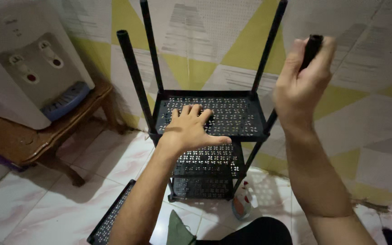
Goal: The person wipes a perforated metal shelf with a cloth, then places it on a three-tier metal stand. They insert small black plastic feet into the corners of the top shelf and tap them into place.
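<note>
The black shelf rack [209, 149] stood on the pale tiled floor [46, 204] against the patterned wall [364, 118], three perforated tiers stacked one above the other. Its long axis ran upright, and four thin poles rose from the top tier's corners, pointing up and splaying slightly. The left hand [191, 129] lay flat and spread on the top tier [232, 115], fingers open, pressing down and holding nothing. The right hand [302, 84] had its grip closed around the top of the near right pole [313, 45], whose end stuck out above the fingers. A loose perforated panel [110, 218] lay on the floor by the left forearm. A water dispenser [28, 63] sat on a low wooden bench [41, 136] at the left. As a judgement, a hard push or twist on the pole could have tilted the light rack or worked the pole loose from its socket, since only the flat hand steadied it.
</note>
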